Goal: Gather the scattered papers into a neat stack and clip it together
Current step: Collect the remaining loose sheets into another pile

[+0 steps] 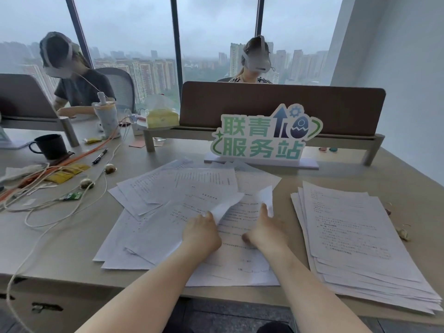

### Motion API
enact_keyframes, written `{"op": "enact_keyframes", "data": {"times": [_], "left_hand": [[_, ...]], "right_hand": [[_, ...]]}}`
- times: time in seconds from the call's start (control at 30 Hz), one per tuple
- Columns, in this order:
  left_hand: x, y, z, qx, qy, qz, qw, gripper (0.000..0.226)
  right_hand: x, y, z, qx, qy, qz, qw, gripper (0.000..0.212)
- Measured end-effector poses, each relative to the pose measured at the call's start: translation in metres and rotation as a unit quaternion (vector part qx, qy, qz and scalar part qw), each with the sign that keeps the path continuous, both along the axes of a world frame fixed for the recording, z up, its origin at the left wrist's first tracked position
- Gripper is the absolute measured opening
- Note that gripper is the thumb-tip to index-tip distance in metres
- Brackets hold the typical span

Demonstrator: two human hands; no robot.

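Note:
Several printed white papers [168,195] lie scattered and overlapping across the middle of the desk. My left hand [201,233] pinches the curled-up corner of one sheet [228,205] near the pile's centre. Just to its right, my right hand [266,230] pinches the lifted corner of another sheet [265,197]. A second, looser stack of papers [355,236] lies fanned out on the right side of the desk, apart from both hands. A gold binder clip [403,233] lies just beyond that stack's right edge.
A green and white sign [264,138] stands behind the papers, in front of a brown divider [283,104]. Cables [60,186], a pen [99,156], a black mug [49,146] and yellow packets clutter the left. Two people sit beyond the desk.

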State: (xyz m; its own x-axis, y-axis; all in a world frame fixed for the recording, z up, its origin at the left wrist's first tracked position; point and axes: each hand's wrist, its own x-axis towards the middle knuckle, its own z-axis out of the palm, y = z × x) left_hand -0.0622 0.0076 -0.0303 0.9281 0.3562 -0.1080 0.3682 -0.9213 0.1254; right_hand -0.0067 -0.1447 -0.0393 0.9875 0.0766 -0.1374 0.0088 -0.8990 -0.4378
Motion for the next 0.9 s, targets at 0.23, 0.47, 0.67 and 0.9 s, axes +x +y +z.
{"op": "enact_keyframes", "data": {"times": [0.23, 0.47, 0.67, 0.9], "left_hand": [[-0.002, 0.007, 0.004, -0.01, -0.058, -0.009, 0.998, 0.045], [-0.003, 0.011, 0.009, -0.066, -0.118, 0.005, 0.991, 0.029], [0.004, -0.011, 0.022, -0.161, -0.096, -0.022, 0.982, 0.03], [0.013, -0.051, 0.015, -0.327, -0.024, -0.032, 0.944, 0.07]], "right_hand": [[0.005, 0.013, 0.008, -0.041, 0.006, 0.011, 0.999, 0.096], [0.005, 0.006, 0.005, 0.078, 0.004, 0.023, 0.997, 0.058], [0.006, -0.015, 0.012, 0.269, 0.01, -0.055, 0.961, 0.066], [0.014, -0.022, 0.014, 0.458, 0.179, -0.143, 0.859, 0.087]]}}
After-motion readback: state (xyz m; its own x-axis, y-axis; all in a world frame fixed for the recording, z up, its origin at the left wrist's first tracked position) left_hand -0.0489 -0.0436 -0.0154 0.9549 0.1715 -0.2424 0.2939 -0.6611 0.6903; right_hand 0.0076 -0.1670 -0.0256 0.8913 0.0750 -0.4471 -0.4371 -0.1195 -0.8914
